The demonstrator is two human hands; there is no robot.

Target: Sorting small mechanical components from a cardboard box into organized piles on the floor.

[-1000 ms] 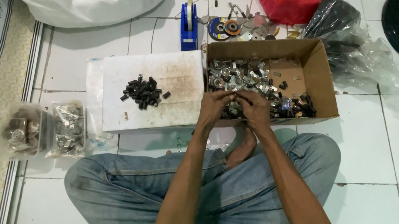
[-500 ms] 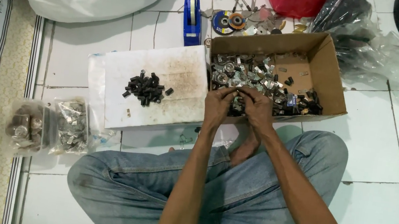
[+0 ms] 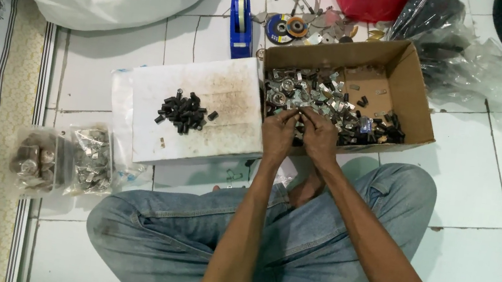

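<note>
Both hands, my left hand (image 3: 277,135) and right hand (image 3: 320,138), pinch one small metal part (image 3: 301,120) together over one cardboard box (image 3: 415,98), beside one pile of black pieces (image 3: 184,111).

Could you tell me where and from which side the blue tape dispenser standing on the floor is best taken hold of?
Grip the blue tape dispenser across its narrow body, coming from above. It stands upright on the tiles with both flat sides free; the cardboard box sits close at its right.
</note>
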